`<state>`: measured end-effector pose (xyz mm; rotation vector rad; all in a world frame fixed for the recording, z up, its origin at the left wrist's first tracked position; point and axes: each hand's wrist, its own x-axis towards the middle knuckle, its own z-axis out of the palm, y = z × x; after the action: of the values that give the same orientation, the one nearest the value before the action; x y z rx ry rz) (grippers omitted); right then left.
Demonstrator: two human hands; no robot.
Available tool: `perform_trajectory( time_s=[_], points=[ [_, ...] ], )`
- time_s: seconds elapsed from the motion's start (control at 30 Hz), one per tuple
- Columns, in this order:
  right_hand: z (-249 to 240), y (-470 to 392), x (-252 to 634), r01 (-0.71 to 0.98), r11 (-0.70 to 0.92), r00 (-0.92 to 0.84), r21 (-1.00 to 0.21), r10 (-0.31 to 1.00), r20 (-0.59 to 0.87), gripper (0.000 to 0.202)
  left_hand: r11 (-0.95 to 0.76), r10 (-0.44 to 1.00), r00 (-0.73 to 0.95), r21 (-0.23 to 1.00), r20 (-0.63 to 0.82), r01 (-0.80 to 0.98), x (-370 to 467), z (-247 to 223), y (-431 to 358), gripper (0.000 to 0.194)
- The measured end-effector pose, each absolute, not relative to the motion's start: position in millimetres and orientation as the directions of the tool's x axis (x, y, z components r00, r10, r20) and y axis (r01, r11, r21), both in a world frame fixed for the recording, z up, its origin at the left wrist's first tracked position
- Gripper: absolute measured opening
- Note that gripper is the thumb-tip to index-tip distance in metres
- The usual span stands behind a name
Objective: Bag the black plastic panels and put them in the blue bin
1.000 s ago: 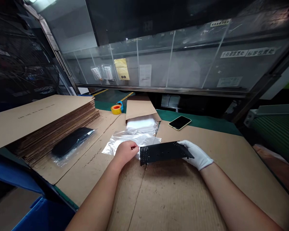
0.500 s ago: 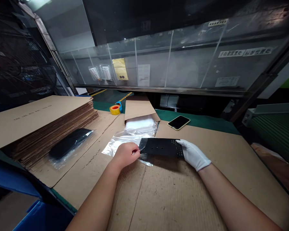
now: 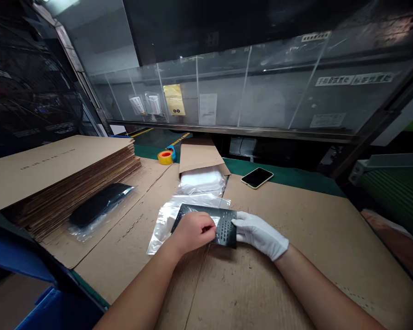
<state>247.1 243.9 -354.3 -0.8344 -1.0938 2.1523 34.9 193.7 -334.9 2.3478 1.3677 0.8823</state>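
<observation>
A flat black plate [image 3: 227, 225] with rows of small slots is largely inside a clear plastic bag [image 3: 161, 225], whose empty part spreads to the left over the cardboard. My left hand [image 3: 194, 230], bare, is above the plate with thumb and finger pinched on the bag's edge. In a white glove, my right hand [image 3: 259, 233] grips the plate's right end, thumb on top and fingers beneath. Just behind lies a stack of clear bags [image 3: 202, 179], partly inside an open brown carton [image 3: 200, 155].
To the left, a bagged black panel [image 3: 99, 206] rests beside a tall stack of flat cardboard [image 3: 55, 153]. A yellow tape roll [image 3: 165, 157] and a phone [image 3: 257, 177] sit toward the back. Clear-fronted compartments [image 3: 223, 103] hang above; a blue bin [image 3: 60, 309] stands lower left.
The plate has slid left into the bag, pushed by my right hand. My left hand has moved right along the plate with the bag's edge.
</observation>
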Motion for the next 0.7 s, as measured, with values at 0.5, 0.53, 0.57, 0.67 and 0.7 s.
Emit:
perform_trajectory(
  time_s=[0.5,0.53,0.57,0.67,0.7],
  points=[
    [-364.2,230.5,218.5,-0.253,-0.263,-0.370,-0.931,0.916,-0.159,0.029,-0.677,0.652,0.307,0.351,0.693,0.647,42.1,-313.9,175.0,0.015],
    [-360.3,228.1,218.1,-0.284,-0.278,-0.378,-0.918,0.912,-0.159,0.033,-0.625,0.650,0.212,0.355,0.730,0.695,34.5,-311.5,176.9,0.016],
    [-356.3,225.6,217.9,-0.312,-0.291,-0.383,-0.904,0.910,-0.161,0.036,-0.570,0.637,0.120,0.361,0.761,0.738,27.0,-309.5,178.6,0.018],
    [-346.0,220.6,219.3,-0.370,-0.317,-0.369,-0.873,0.913,-0.175,0.037,-0.466,0.562,-0.072,0.388,0.824,0.795,10.1,-306.0,180.3,0.021],
    [-343.9,220.6,220.8,-0.394,-0.322,-0.361,-0.861,0.916,-0.177,0.036,-0.478,0.550,-0.061,0.374,0.833,0.795,7.8,-305.3,179.8,0.024]
  ],
)
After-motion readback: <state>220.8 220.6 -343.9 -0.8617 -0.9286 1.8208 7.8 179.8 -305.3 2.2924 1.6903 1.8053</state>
